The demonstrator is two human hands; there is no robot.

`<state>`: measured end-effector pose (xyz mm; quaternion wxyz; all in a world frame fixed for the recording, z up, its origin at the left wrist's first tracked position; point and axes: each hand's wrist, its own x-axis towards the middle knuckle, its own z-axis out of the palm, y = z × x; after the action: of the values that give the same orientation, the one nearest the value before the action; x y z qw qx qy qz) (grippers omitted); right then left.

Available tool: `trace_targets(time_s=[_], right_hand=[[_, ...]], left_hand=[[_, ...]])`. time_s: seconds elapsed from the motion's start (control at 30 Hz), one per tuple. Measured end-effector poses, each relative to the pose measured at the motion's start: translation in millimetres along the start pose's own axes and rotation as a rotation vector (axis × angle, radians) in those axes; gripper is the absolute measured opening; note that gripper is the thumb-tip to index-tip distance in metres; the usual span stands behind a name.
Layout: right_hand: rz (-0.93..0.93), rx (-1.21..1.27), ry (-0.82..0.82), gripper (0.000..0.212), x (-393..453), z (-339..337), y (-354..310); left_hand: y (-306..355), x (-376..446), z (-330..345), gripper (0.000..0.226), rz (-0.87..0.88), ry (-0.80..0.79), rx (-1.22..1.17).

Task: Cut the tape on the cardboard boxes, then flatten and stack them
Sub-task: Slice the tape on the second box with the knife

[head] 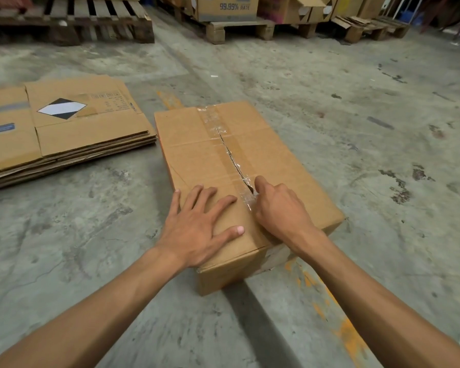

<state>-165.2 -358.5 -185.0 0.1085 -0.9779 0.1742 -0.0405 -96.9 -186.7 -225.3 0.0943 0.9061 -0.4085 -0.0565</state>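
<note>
- One closed box [239, 181] sits on a concrete floor [356, 128], directly in front of the person.
- One strip of clear tape [218, 128] runs down the middle of its top; it is split along the seam from about mid-top towards the near end.
- One stack [64, 134] of flattened boxes lies on the floor just left of the box, apart from it.
- Two bare hands rest on the near end of the box top.
- The left hand [205, 229] lies flat, fingers straight and spread, pressing the flap left of the seam.
- The right hand [279, 208] is curled right at the seam, its fingers tucked under at the split tape; whether they hold anything cannot be told.
- Three pallets stand along the far edge: one bare pallet [91, 22] at left, two carrying boxes.
</note>
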Motion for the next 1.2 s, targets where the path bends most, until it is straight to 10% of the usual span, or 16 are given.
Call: trace_targets(time_s=[1.07,1.2], right_hand=[[0.126,-0.007,0.006,0.025,-132,-1,15],[0.281,0.473,-0.083,0.008,-122,-12,32]], left_hand=[[10,0,-10,0.076,-0.043,-0.128,-0.024],[15,-3,-10,0.077,-0.067,-0.114,0.02]])
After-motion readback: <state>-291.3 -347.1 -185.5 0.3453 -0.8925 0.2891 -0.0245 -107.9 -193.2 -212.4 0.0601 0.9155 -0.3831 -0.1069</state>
